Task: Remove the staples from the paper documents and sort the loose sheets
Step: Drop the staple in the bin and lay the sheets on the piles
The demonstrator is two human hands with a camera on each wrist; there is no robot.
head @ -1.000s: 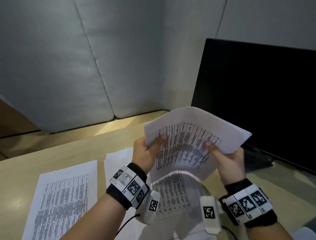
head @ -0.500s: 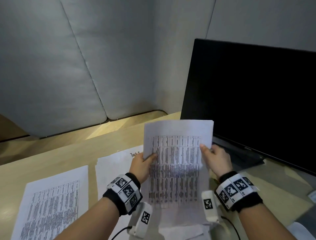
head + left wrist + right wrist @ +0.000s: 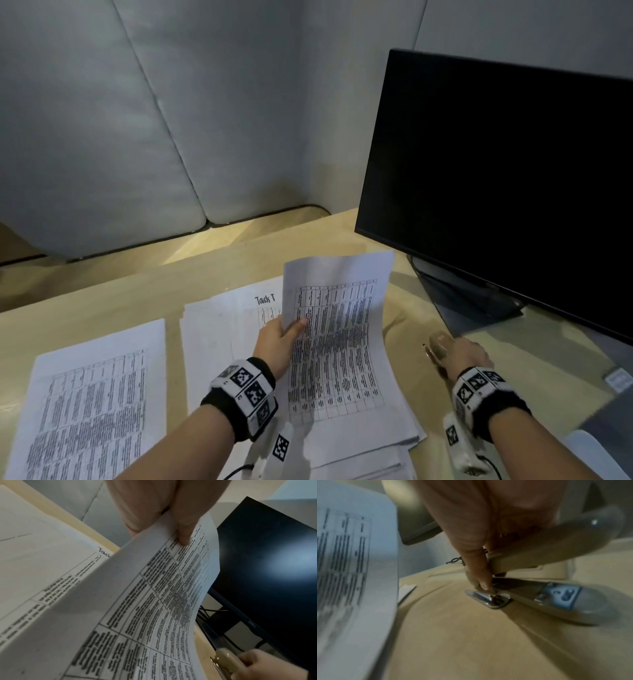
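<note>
The left hand (image 3: 279,337) pinches a printed sheet (image 3: 337,337) by its left edge, thumb on top, holding it raised and curling over the stacks on the table (image 3: 102,291). To the right, the right hand (image 3: 467,356) has its fingers (image 3: 479,574) curled around a beige stapler (image 3: 547,596) resting on the table.

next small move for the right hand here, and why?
Probably lift the stapler and bring its metal tip to the top corner of the held document. The right hand is curled on the stapler on the desk, while the left hand alone pinches the document's left edge; no staple is visible.
</note>
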